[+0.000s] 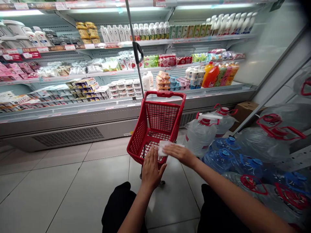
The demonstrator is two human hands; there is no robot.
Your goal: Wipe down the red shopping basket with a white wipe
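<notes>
A small red plastic shopping cart (160, 129) with perforated sides stands on the floor in front of me. My left hand (151, 170) lies over its near rim, fingers stretched out and pressing on nothing that I can see. Slightly blurred, my right hand (178, 153) is over the near right corner of the cart with a white wipe (163, 146) under its fingers. The wipe sits between the two hands, partly covered by the right one; whether it is paper or cloth I cannot tell.
Behind the cart runs a refrigerated display (116, 106) with several shelves of dairy and drinks. Large clear water jugs (200, 136) and blue-tinted jugs (222, 158) crowd the right side. A cardboard box (246, 110) stands behind them. Grey tiles (97, 187) form the floor.
</notes>
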